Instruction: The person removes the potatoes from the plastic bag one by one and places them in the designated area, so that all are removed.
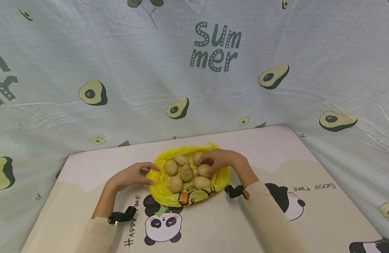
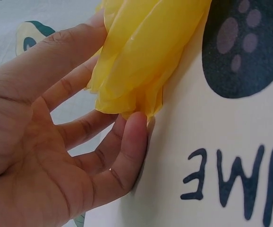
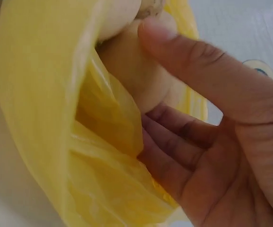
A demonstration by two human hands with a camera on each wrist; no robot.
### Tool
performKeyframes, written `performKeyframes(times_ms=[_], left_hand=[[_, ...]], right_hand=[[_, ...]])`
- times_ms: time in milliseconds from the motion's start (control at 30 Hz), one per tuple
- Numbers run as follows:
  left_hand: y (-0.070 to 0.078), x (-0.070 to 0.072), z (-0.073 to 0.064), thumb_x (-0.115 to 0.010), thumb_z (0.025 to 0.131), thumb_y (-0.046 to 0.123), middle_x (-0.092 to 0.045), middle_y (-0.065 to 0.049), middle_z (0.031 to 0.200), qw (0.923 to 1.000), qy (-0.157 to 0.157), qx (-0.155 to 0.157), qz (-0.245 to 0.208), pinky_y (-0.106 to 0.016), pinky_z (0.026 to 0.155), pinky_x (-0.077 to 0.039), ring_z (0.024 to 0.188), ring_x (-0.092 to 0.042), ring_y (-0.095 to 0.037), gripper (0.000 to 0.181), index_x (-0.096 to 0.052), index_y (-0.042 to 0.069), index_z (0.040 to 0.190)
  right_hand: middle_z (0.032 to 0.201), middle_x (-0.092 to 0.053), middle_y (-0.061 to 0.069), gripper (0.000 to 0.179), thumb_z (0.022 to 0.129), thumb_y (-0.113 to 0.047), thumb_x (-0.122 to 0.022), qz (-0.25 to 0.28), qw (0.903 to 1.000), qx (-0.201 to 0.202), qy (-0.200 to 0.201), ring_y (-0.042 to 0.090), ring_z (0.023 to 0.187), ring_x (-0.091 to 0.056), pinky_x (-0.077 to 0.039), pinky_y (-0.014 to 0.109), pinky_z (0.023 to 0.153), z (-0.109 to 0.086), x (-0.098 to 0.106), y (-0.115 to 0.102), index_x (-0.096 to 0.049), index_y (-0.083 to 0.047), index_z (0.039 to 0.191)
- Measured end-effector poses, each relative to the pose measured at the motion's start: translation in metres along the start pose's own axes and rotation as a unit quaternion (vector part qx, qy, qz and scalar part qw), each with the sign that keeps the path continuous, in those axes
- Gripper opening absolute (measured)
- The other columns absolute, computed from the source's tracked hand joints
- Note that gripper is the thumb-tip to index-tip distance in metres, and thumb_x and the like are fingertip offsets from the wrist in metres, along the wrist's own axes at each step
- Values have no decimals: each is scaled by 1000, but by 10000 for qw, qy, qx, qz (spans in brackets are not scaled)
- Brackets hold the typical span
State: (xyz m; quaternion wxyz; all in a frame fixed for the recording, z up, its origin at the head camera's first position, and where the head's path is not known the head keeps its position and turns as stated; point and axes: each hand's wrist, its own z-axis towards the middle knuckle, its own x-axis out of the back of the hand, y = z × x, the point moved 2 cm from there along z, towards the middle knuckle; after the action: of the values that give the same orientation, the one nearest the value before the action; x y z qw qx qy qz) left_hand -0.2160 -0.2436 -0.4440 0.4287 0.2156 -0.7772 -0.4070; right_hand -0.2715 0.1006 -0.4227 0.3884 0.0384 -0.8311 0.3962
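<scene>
— What did the right hand hold?
— A pale potato, thumb above, fingers below.
— What lay about it?
— A creased yellow bag; more potatoes showed beside it, cropped along the top.

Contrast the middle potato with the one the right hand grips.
The middle potato is browner and blotchier; the gripped potato is paler and more even in colour. The middle potato is untouched by either hand, while the right hand pinches the gripped potato. Both are rounded and lie in the yellow plastic bag.
</scene>
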Motion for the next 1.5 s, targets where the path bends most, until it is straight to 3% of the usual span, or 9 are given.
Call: performKeyframes(times_ms=[333,767,1167,1300,1500], left_hand=[[0,0,0,-83,85,25,-52,-19,143,9999,18,64,97,-46,93,-55,122,-54,-40,48,-65,11,127],[2,-3,2,-84,85,25,-53,-18,142,9996,95,182,210,-46,93,-55,122,-53,-40,46,-67,14,126],[2,-2,-3,-84,85,25,-51,-19,144,9994,120,205,242,-48,95,-53,125,-52,-41,46,-66,13,126],[1,-1,-2,-84,85,23,-52,-18,143,9996,116,178,204,-44,91,-54,121,-54,-38,45,-67,12,125],[0,-2,0,-84,85,22,-53,-18,140,9999,57,95,109,-38,87,-54,116,-56,-33,45,-66,11,125]], right_hand=[[135,-59,-5,51,88,-26,-81,-387,9976,-45,-573,15,121,-53,-42,39,108,10,6,-1,-64,-27,136],[123,-60,-6,46,87,-20,-81,-390,9955,133,-855,15,108,-53,-47,33,98,14,9,1,-65,-22,130],[118,-63,-11,45,87,-23,-82,-807,9939,500,-570,12,103,-55,-48,32,94,15,4,2,-67,-27,128],[115,-64,-11,44,87,-24,-82,-964,9921,660,-457,12,99,-56,-49,32,90,10,5,0,-67,-27,129],[123,-64,-14,47,86,-26,-82,-813,9921,918,-249,12,104,-59,-50,33,93,-2,13,-4,-68,-25,131]])
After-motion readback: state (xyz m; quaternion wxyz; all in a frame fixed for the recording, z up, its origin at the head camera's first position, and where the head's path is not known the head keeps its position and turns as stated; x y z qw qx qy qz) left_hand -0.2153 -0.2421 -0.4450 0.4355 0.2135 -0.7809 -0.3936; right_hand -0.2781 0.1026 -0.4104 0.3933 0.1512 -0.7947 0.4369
